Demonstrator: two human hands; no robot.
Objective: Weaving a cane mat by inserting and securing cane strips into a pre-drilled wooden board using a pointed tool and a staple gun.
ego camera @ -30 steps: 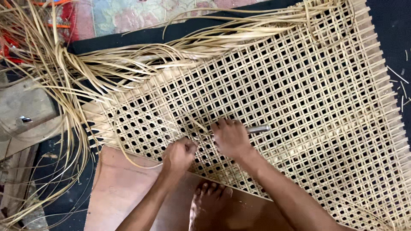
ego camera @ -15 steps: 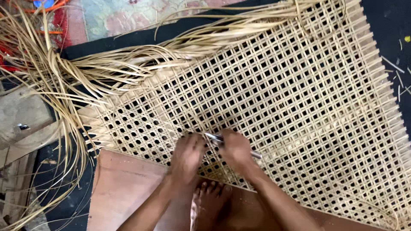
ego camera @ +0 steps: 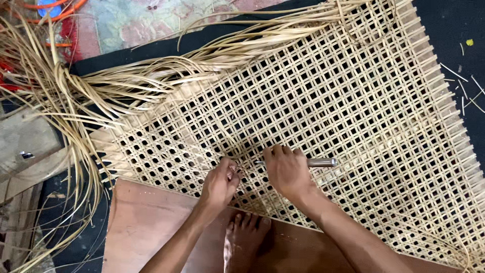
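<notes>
A large open-weave cane panel (ego camera: 323, 106) lies flat and fills most of the head view. My right hand (ego camera: 287, 169) rests on it near its lower edge, closed around a slim metal tool (ego camera: 323, 162) whose tip points left. My left hand (ego camera: 221, 180) sits just beside it, fingers pinched on a thin cane strand (ego camera: 236, 171) in the weave. The two hands almost touch. A bare foot (ego camera: 246, 237) rests on the brown board (ego camera: 146, 227) below them.
Long loose cane strips (ego camera: 65, 106) fan out in a bundle from the panel's left side. Wooden pieces (ego camera: 25, 146) lie at the far left. A patterned mat (ego camera: 141, 20) and orange items (ego camera: 55, 7) sit at the top left. Dark floor with cane scraps (ego camera: 462, 76) shows at right.
My right hand has turned the metal tool and now lies over it with the handle out to the right. My left hand has moved up from the panel's edge to the strand by the tool's tip.
</notes>
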